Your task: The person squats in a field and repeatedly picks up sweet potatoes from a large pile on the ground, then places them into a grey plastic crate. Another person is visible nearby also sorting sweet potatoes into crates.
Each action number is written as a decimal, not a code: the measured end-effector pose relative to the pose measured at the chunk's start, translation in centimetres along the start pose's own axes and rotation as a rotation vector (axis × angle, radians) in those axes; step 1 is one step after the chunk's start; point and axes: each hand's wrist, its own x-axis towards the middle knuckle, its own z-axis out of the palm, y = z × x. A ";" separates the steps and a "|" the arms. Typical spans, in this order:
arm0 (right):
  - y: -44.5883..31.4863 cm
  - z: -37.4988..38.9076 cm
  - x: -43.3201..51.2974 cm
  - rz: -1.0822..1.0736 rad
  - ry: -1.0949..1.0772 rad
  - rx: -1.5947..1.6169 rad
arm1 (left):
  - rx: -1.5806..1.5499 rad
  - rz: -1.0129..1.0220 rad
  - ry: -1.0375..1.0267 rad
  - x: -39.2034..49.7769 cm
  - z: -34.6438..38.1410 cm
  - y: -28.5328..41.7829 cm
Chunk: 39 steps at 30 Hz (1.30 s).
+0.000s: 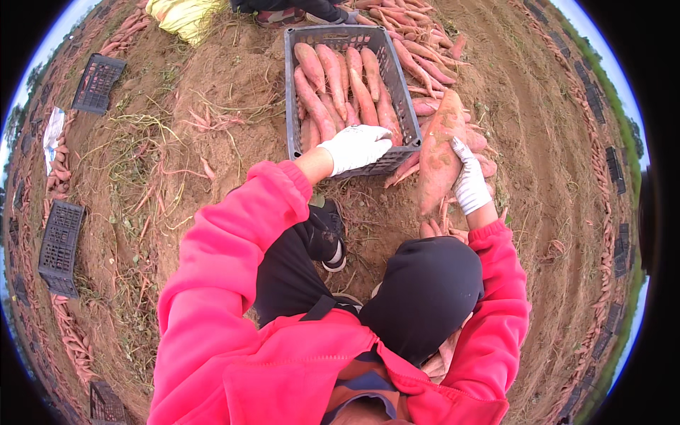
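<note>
A black plastic crate [289, 101] stands on the soil before me, with several long pink sweet potatoes [330, 68] lying lengthwise in it. My left hand [361, 146], in a white glove, is over the crate's near end, against the sweet potatoes there. Its palm side is hidden, so I cannot tell whether it grips one. To the right of the crate, my right hand [470, 178], also gloved, holds a large, soil-marked sweet potato [442, 143] nearly upright, thumb across its near face.
A heap of sweet potatoes [419, 50] runs along the crate's right side. Another person's dark sleeve [319, 8] and gloved hand are beyond the crate. A yellow sack [186, 18] lies far left. More crates [61, 247] and rows of sweet potatoes [605, 249] line both sides. Cut vines [143, 127] litter the soil.
</note>
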 end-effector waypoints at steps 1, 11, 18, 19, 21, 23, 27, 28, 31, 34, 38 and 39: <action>-1.4 1.9 0.9 0.003 -0.037 -0.034 | 0.292 -0.002 0.032 -0.4 -1.7 -1.0; 1.1 12.8 15.4 -0.240 -0.174 -0.557 | 0.818 -0.237 -0.370 3.8 0.2 -10.5; 10.5 11.9 20.7 -0.131 -0.276 -0.466 | 0.965 -0.345 -0.377 4.0 -0.5 -11.5; 11.2 11.5 20.9 -0.064 -0.284 -0.455 | 0.988 -0.351 -0.393 3.8 -0.3 -11.2; 11.9 10.7 21.2 0.001 -0.312 -0.299 | 1.070 -0.363 -0.376 3.3 -0.1 -10.7; 12.0 10.2 21.5 0.058 -0.329 -0.230 | 1.088 -0.310 -0.315 2.6 -0.1 -10.5; 12.1 9.9 22.2 0.049 -0.367 -0.291 | 0.994 -0.263 -0.253 1.3 -1.1 -10.5; 12.4 10.0 22.3 0.012 -0.375 -0.332 | 0.969 -0.273 -0.259 1.0 -1.3 -10.4; 13.7 10.6 22.7 -0.108 -0.457 -0.386 | 0.974 -0.309 -0.267 0.3 -1.7 -9.8; 14.7 11.4 23.0 -0.043 -0.366 -0.296 | 0.963 -0.339 -0.249 -0.1 -1.9 -9.4; 14.7 12.5 22.9 -0.129 -0.287 -0.867 | 0.892 -0.396 -0.347 -0.8 -2.0 -10.1; 14.4 12.5 22.7 -0.152 -0.311 -0.925 | 0.868 -0.412 -0.374 -0.9 -2.2 -10.3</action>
